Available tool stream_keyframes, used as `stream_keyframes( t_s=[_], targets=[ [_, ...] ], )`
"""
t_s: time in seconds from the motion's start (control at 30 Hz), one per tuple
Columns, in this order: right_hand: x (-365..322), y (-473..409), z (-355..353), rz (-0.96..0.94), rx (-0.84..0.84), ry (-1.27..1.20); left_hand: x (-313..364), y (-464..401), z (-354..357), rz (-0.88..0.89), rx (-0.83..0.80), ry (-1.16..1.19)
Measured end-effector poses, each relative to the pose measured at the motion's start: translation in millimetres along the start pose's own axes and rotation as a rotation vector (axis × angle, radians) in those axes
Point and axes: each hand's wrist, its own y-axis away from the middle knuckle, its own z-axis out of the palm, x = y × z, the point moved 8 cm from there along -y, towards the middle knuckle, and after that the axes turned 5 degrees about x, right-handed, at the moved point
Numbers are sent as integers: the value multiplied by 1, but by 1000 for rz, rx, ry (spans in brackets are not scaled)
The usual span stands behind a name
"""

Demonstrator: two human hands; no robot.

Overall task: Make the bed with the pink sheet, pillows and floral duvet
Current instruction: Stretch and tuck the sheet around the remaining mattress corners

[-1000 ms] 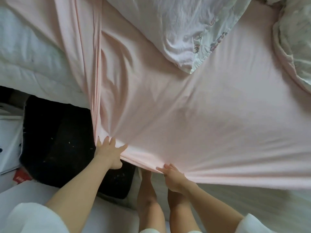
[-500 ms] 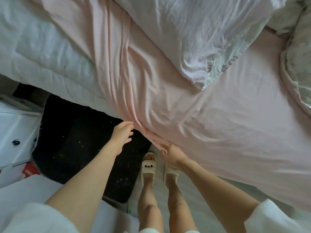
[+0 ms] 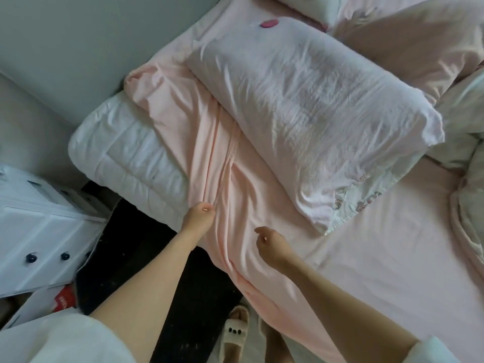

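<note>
The pink sheet (image 3: 251, 200) covers most of the bed but lies bunched in long folds near the head corner, leaving the white quilted mattress pad (image 3: 125, 153) bare there. My left hand (image 3: 197, 216) pinches the sheet's folded edge beside the bare pad. My right hand (image 3: 269, 242) hovers just over the sheet with loosely curled fingers and nothing in it. A large white pillow (image 3: 314, 106) lies diagonally on the sheet beyond my hands. A pink pillow (image 3: 408, 40) sits behind it. The crumpled floral duvet (image 3: 468, 142) is heaped at the right edge.
A white drawer unit (image 3: 34, 213) stands left of the bed, with a red-and-white box (image 3: 61, 302) on the floor below it. The dark bed base (image 3: 136, 258) shows under the mattress. My slippered foot (image 3: 235, 334) is close to the bed edge. A small pink object (image 3: 269, 23) lies near the headboard end.
I have let go of the sheet's lower edge and lifted my view up toward the head of the bed. My left hand now grips the bunched fold; my right hand has come free.
</note>
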Motion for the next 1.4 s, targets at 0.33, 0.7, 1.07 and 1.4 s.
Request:
stream_keyframes(
  t_s=[0.33, 0.7, 1.07, 1.4],
  targets=[
    [-40, -87, -73, -49, 87, 12, 76, -62, 4, 88, 114, -20],
    [-94, -142, -68, 6, 78, -5, 112, -123, -49, 171, 133, -157],
    [-128, -226, -33, 355, 333, -386, 132, -229, -84, 249, -60, -103],
    [-240, -221, 28, -126, 160, -79, 125, -275, -122, 168, -252, 153]
  ],
)
